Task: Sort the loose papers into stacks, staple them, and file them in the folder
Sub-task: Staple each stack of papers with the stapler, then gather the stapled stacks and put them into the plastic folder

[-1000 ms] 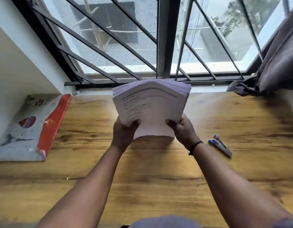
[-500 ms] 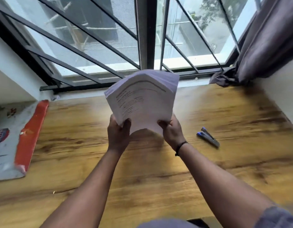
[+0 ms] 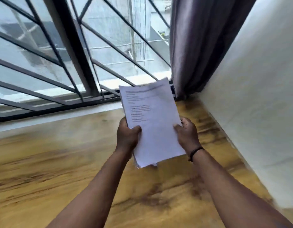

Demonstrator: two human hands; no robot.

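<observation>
Head cam: the wooden desk [image 3: 60, 162] runs up to a barred window [image 3: 76, 55] at the back, with a grey curtain [image 3: 200, 46] hanging at the desk's far right corner and a white wall [image 3: 257, 96] along its right edge. Bare wood shows left of the arms. The stack of papers [image 3: 155, 129] is held up above the desk, printed text on the top sheet, lower edges a bit uneven. Left hand [image 3: 126, 137] grips its left side and right hand [image 3: 187, 134] its right, thumbs on top. Black band [image 3: 195, 152] on the right wrist.
</observation>
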